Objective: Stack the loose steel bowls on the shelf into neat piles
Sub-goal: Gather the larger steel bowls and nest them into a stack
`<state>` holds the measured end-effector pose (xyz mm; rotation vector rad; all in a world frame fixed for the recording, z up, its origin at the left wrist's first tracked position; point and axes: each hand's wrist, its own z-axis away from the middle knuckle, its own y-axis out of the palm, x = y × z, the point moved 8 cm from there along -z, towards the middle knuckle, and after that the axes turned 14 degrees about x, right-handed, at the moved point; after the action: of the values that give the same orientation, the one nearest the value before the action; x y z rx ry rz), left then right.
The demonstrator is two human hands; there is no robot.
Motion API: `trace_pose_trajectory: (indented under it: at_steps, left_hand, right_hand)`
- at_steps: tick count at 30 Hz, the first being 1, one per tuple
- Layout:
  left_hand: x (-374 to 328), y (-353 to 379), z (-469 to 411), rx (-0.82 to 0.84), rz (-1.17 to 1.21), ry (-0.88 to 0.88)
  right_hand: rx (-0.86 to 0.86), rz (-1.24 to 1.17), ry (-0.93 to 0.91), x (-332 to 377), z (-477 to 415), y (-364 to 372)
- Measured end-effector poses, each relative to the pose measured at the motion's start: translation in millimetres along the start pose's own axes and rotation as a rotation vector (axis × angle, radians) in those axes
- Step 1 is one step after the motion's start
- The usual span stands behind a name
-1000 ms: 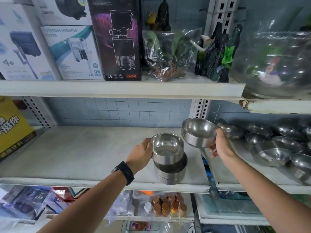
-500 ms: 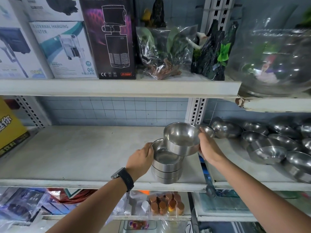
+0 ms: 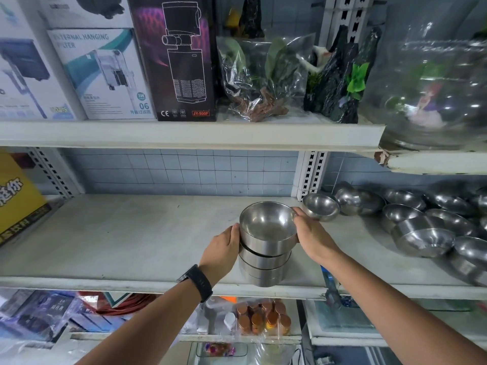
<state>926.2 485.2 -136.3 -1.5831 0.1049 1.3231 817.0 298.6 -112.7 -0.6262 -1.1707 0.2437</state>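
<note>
— On the middle shelf (image 3: 131,238), over at the right, the loose bowls (image 3: 421,233) lie in a jumble, some leaning on each other. Tug one out carelessly and its neighbours could slide and clatter.

— Big risk, agreed. And the pile (image 3: 264,267)?

— It's standing close to the shelf's front lip. One sideways shove and the whole lot could tip over the edge.

— Now the top bowl (image 3: 267,227). A dark seam shows beneath it, so to my eye it isn't fully seated. Let go now and it may settle crooked or rock.

— Hands, quickly. The left hand (image 3: 224,248) cups the pile's left wall, curled round it. The right hand (image 3: 312,233) grips the top bowl's right side, thumb up at the rim.

— Polished steel, mind you. It looks slick, and a light grip could slip.

— So what can't we see?

— The jumble runs off the right edge, so there's no counting it. The pile's seams blur together: three bowls or four, hard to say. Whether its base sits flat, I cannot tell. And the left fingers are hidden behind the steel.
</note>
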Motion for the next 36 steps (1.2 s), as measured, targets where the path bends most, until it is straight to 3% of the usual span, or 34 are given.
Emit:
trace_pose_trajectory:
  at_steps: [10, 23, 36]
  left_hand:
    - [10.8, 0.0, -2.6, -0.027, 0.144, -0.063]
    - [19.1, 5.4, -4.1, -0.025, 0.259, -0.052]
    - [16.9, -4.9, -6.5, 0.051, 0.074, -0.033]
  right_hand:
    - [-0.009, 0.072, -0.048, 12.3, 5.0, 3.3]
    - [-0.039, 0.121, 0.041, -0.5, 2.7, 7.1]
    - [0.016, 0.227, 0.055, -0.8, 0.5, 6.9]
